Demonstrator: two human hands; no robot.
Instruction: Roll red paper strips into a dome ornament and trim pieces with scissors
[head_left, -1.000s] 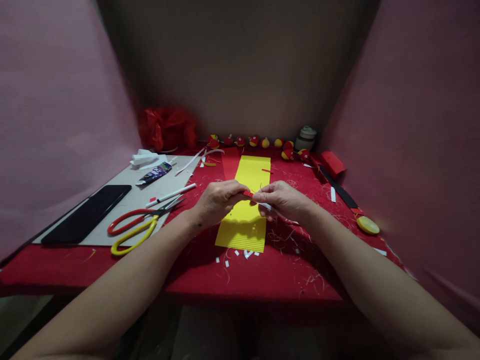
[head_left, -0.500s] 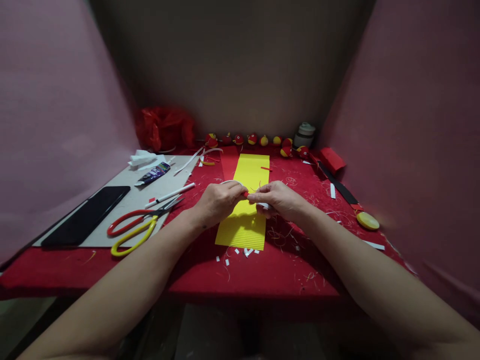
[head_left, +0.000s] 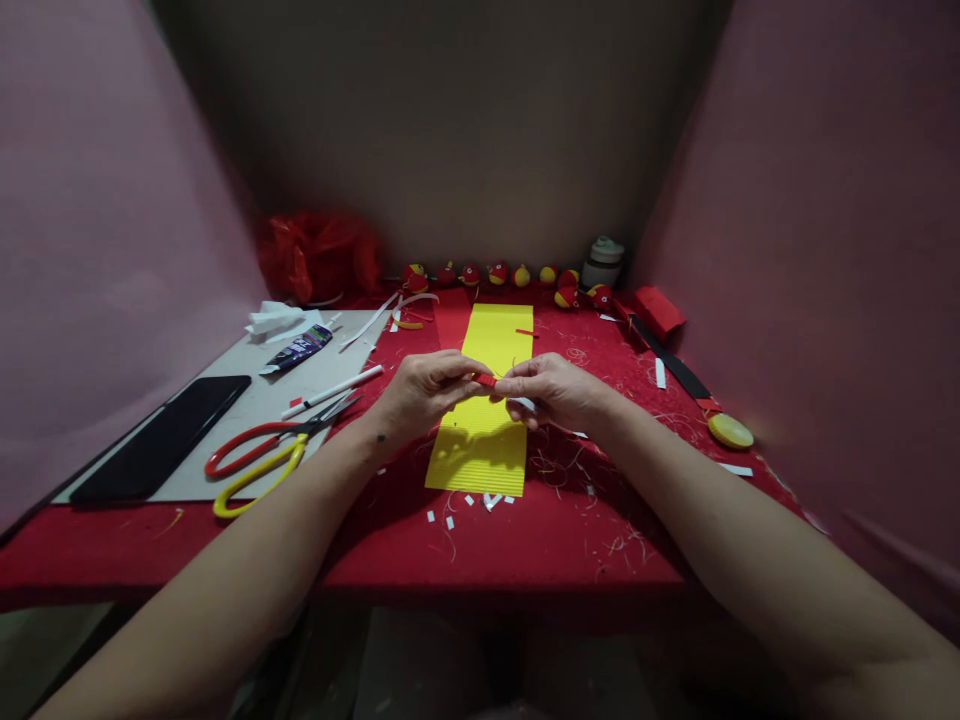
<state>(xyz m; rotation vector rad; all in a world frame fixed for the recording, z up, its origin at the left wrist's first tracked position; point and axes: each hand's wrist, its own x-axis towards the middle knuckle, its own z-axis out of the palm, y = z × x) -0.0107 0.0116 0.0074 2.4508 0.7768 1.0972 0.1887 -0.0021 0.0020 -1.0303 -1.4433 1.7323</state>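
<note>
Between the fingertips of both hands is a small red ridged strip (head_left: 486,380), held above the yellow corrugated sheet (head_left: 477,466). My left hand (head_left: 433,388) pinches its left end, and my right hand (head_left: 551,388) pinches the right end. A whitish piece (head_left: 525,404) shows under my right fingers; what it is I cannot make out. The yellow sheet lies lengthwise on the red cloth, with a thin red strip (head_left: 526,333) on its far part. Scissors (head_left: 289,447) with one red and one yellow handle rest left of my left forearm, blades apart.
A grey board (head_left: 217,345) bears a black phone (head_left: 161,437), a glue tube (head_left: 298,350) and a white stick (head_left: 337,390). Small red and yellow balls (head_left: 497,272) line the back beside a jar (head_left: 603,263). Right lie a red box (head_left: 658,311) and yellow disc (head_left: 730,431).
More of the red strip shows between my fingers now, and the white curved piece above my left hand is out of sight. The whole view has shifted slightly.
</note>
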